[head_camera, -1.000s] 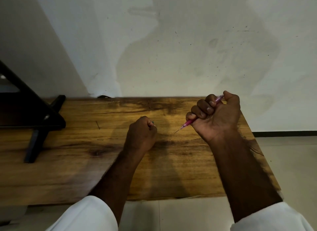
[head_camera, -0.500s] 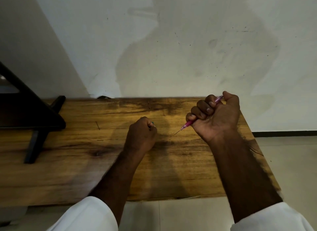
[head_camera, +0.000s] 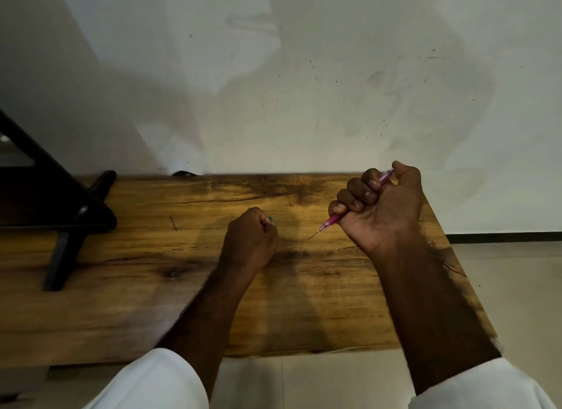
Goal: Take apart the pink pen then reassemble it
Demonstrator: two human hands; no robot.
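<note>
Pink pen point(head_camera: 331, 221) in right fist point(head_camera: 380, 204)

No displacement is observable across the interval. The right hand point(head_camera: 380, 208) shows at most a marginal shift with the pink pen point(head_camera: 331, 221). The left hand point(head_camera: 251, 241) reads identically.

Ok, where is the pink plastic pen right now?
In the head view, the pink plastic pen is gripped in the closed right hand over the right end of the wooden table, its thin tip pointing down-left towards the left hand.
</note>
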